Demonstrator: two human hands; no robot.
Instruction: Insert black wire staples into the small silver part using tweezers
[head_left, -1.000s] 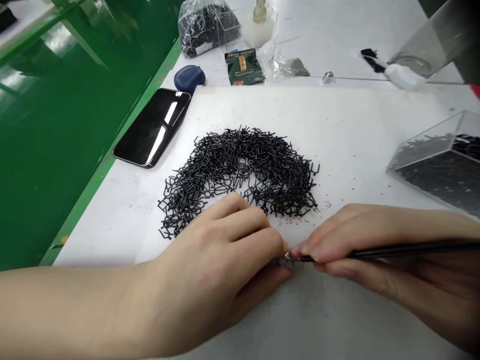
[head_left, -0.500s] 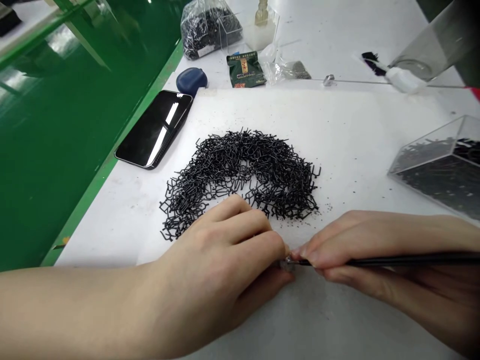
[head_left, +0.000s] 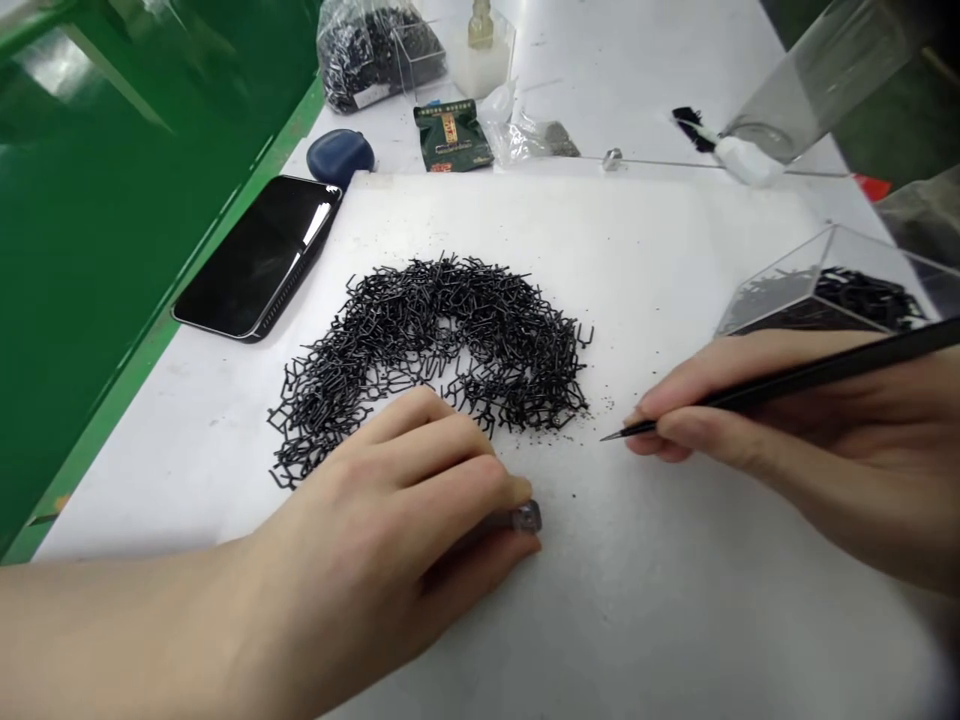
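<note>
My left hand [head_left: 397, 530] rests on the white work surface, fingers closed around a small greyish piece with a translucent end [head_left: 527, 516]; most of that piece is hidden under the fingers. To the right, my right hand [head_left: 757, 430] grips black fine-tipped tweezers [head_left: 780, 385] like a pen. Their metal point is aimed left, apart from the left hand and just above the surface. Beyond my left hand lies an arched pile of small, bent black plastic pieces [head_left: 450, 310]. Dark specks are scattered by its right end.
A black phone [head_left: 259, 255] and a blue case [head_left: 340, 155] lie at the left edge. Behind are a bag of black pieces [head_left: 367, 50], a green packet [head_left: 452, 135] and a clear bottle [head_left: 817, 80]. A clear box [head_left: 825, 275] holding black pieces stands beyond my right hand.
My right hand has drawn the tweezers away from the piece in my left hand, up and to the right. The whole scene has shifted left in view.
</note>
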